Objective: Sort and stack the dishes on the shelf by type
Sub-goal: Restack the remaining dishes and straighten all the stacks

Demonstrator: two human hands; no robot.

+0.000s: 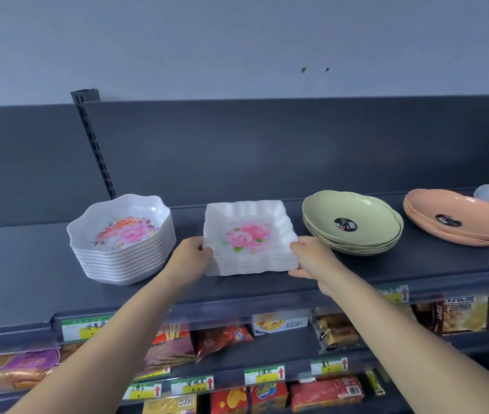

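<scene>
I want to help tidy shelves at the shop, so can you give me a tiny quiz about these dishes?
1. True or false: the left hand and right hand hold the square flowered stack by its two sides.
2. What stands just left of that stack? A) wavy flowered bowls B) blue cups C) a pot
3. Fill in: the green plates carry a round ____ sticker.

Key: 1 true; 2 A; 3 black.

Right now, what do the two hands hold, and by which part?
The stack of white square rose-printed plates: the left hand grips its left edge, the right hand its right edge.
</scene>
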